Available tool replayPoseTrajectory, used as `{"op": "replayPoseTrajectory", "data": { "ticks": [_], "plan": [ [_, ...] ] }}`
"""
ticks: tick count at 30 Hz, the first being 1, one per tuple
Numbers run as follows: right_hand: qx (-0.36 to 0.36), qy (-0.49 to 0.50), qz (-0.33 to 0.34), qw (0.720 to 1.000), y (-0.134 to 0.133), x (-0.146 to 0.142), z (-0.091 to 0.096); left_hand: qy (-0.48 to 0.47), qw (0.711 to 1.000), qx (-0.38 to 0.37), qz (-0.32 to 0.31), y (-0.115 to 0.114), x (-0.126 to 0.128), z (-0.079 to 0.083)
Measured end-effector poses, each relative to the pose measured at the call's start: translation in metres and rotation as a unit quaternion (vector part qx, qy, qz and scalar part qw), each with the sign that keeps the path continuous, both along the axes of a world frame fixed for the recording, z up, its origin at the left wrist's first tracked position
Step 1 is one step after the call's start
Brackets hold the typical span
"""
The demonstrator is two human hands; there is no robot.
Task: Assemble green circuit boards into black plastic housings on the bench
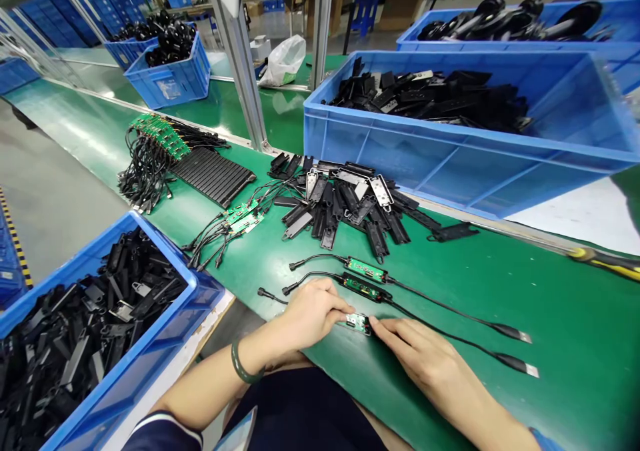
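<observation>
Between my hands at the table's front edge is a small circuit board (357,322), partly covered by fingers; whether it sits in a casing I cannot tell. My left hand (313,311) is closed on its left end, with a cable and black plug (267,294) sticking out beyond the hand. At the right end, the fingertips of my right hand (423,351) pinch the board where its wire leaves. Just behind lies a board in a black casing (367,287) with a USB cable (450,334). Farther back is a bare green board (367,269) with its own cable.
Black casing pieces (345,201) are heaped mid-table. Cabled boards (245,216) lie left of them, near a ridged black rack (213,174) and stacked boards (160,134). Blue bins (450,164) (165,231) hold black parts. A yellow-handled tool (607,262) lies right.
</observation>
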State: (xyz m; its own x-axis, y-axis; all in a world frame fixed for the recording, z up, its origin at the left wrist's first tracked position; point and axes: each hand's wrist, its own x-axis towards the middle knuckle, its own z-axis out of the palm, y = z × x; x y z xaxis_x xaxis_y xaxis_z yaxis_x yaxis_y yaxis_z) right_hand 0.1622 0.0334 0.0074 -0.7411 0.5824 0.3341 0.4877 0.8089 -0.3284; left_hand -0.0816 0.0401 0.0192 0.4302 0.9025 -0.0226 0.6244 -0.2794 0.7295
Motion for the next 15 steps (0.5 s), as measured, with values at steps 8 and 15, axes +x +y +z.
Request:
{"op": "replayPoseTrajectory", "data": {
  "ticks": [8, 15],
  "plan": [
    [0.201, -0.18, -0.005, 0.963, -0.016, -0.029, 0.012, 0.002, 1.0, 0.01, 0.005, -0.002, 0.0, -0.002],
    [0.053, -0.09, -0.028, 0.994, 0.0, -0.025, 0.012, 0.013, 1.0, 0.011, 0.005, 0.001, 0.002, -0.002]
  ]
}}
